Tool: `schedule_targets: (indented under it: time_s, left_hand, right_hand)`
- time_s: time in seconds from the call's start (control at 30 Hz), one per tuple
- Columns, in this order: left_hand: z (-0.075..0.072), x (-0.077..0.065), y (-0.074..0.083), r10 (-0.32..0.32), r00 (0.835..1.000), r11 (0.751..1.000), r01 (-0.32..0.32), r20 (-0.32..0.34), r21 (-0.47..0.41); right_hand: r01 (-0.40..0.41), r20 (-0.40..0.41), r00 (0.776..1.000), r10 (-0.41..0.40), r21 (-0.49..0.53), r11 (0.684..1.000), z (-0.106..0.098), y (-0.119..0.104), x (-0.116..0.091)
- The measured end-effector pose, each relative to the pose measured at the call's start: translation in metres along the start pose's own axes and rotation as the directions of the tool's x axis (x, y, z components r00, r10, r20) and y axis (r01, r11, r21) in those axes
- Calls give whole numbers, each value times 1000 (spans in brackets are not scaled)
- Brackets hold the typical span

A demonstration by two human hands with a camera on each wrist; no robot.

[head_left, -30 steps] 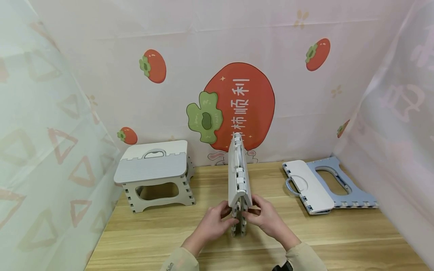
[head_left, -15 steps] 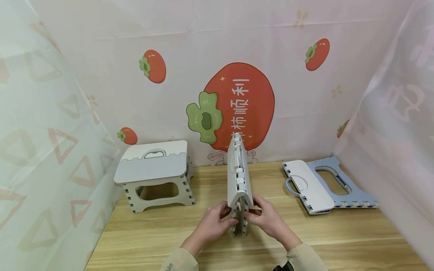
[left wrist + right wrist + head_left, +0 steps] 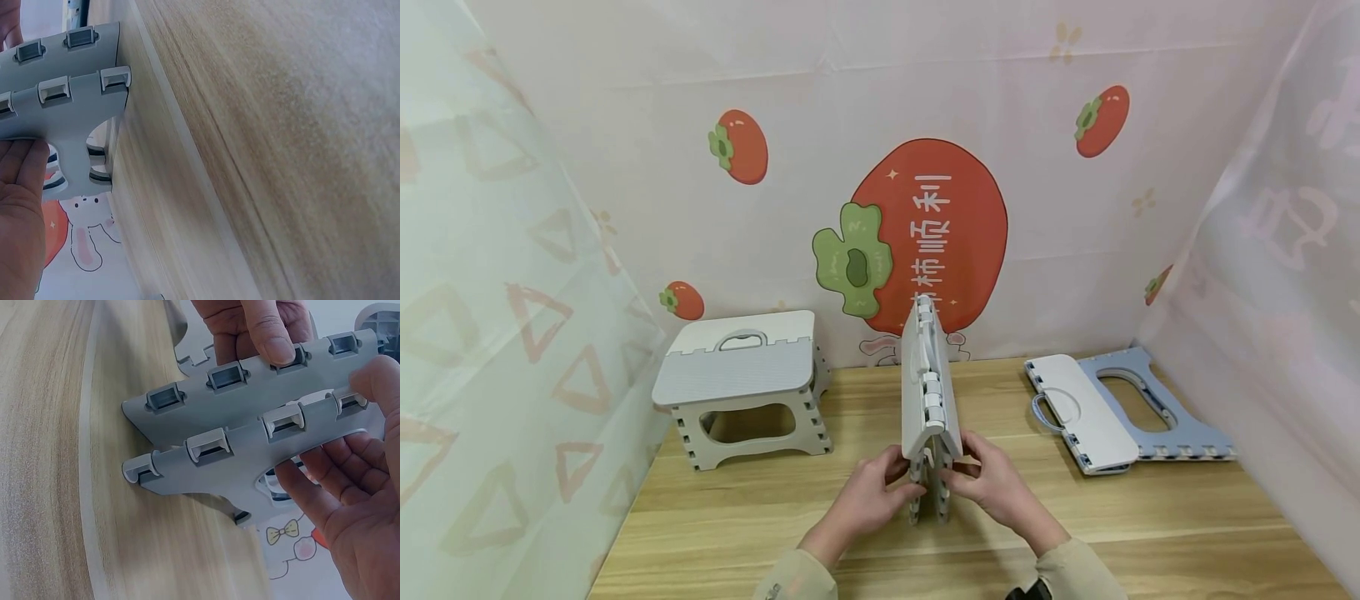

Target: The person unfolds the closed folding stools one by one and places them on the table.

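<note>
Folding stool (image 3: 914,408) is being gripped at leg panels (image 3: 247,453) by left hand (image 3: 874,493), right hand (image 3: 994,483); light, stiff handling being expected.

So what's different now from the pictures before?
The middle stool has opened a tiny bit: its legs stand slightly farther apart at the bottom. The left hand and right hand moved slightly outward with them, still holding on. The open stool on the left and the blue-and-white folded stool on the right stayed put.
</note>
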State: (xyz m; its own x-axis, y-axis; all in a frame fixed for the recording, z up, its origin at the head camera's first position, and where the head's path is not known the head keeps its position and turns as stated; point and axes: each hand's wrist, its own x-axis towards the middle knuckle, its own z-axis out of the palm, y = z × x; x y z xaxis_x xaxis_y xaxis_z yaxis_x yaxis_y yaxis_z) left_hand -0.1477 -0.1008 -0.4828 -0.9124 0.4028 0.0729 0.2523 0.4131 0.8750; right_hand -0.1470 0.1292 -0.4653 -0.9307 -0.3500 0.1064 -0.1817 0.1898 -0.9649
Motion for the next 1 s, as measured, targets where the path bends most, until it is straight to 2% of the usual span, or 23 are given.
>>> schedule_targets:
  time_s: [0.43, 1.0]
  left_hand:
    - [-1, 0, -3, 36, 999, 999, -36, -4, 26]
    - [-5, -2, -5, 73, 997, 996, -73, -4, 53]
  right_hand:
    - [-15, -5, 1000, 15, -22, 1000, -4, -1, -3]
    - [10, -24, 1000, -11, -53, 999, -5, 0, -5]
